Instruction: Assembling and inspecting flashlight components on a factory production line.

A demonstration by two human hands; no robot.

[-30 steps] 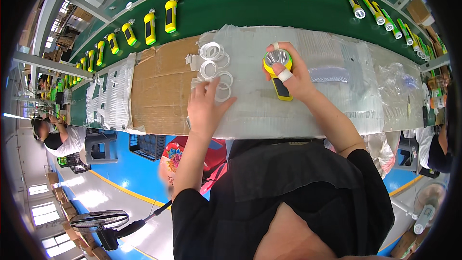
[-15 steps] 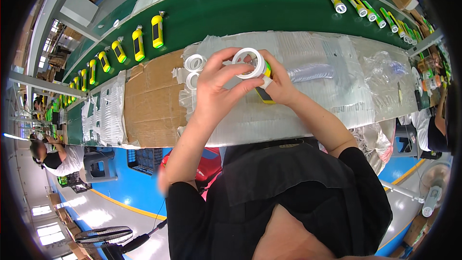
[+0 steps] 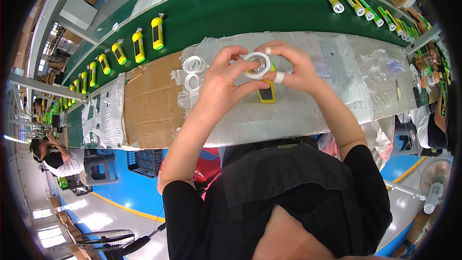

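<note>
Above the plastic-covered work surface, a yellow and black flashlight (image 3: 266, 95) points its round front end up toward me. A white ring (image 3: 268, 62) sits around or on that end; its exact seating cannot be told. My left hand (image 3: 222, 79) is closed on the ring, its index finger reaching into the opening and its thumb along the near edge. My right hand (image 3: 302, 71) curves around the opposite side, its taped thumb against the ring and flashlight. Left of my hands lie loose white rings (image 3: 186, 83). A stack in clear wrap (image 3: 322, 70) is partly behind my right hand.
Brown cardboard (image 3: 151, 103) covers the surface at left. Beyond, a green belt (image 3: 231, 9) carries several yellow flashlights (image 3: 157, 33) at left and several more (image 3: 333, 0) at right. Crumpled clear plastic (image 3: 382, 70) lies at right. A co-worker (image 3: 60, 156) sits far left.
My right hand has shifted right and its fingers have spread wider. The ring has moved slightly right and nearer, and more of the flashlight body shows below it.
</note>
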